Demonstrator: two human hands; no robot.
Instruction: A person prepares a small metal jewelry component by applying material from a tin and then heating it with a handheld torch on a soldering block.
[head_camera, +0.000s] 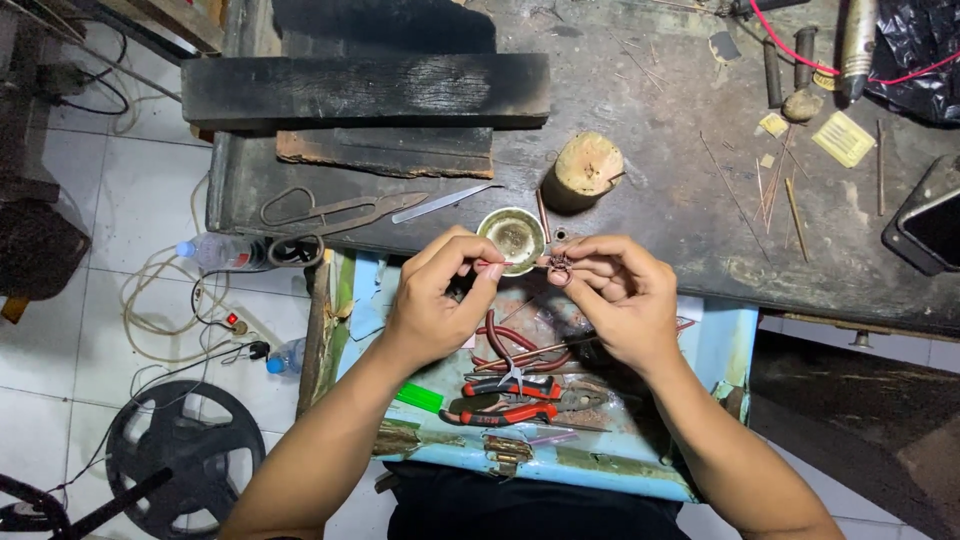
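Both hands are up over the open light-blue drawer (735, 340), right at the edge of the dark, scarred bench (650, 190). The right hand (620, 300) has its grip pinched on a small coiled copper-wire piece (560, 264), thumb and forefinger tight around it. The left hand (435, 300) comes in from the other side, fingertips closed on what looks like the thin wire end leading to that piece; it is too fine to be sure. The work sits just in front of a small round metal dish (513, 238), between the two hands and above the drawer.

Down in the drawer lie red-handled pliers (505, 388) and a second red-handled pair (520, 410), close under the wrists. On the bench, big metal shears (335, 210), a flat steel blade (440, 202) and a wooden stump block (585, 165) stand by.

To do this well, I'd judge: hold the coil steady in the right grip, keep the wire taut with the left, and lay each turn snug beside the last.
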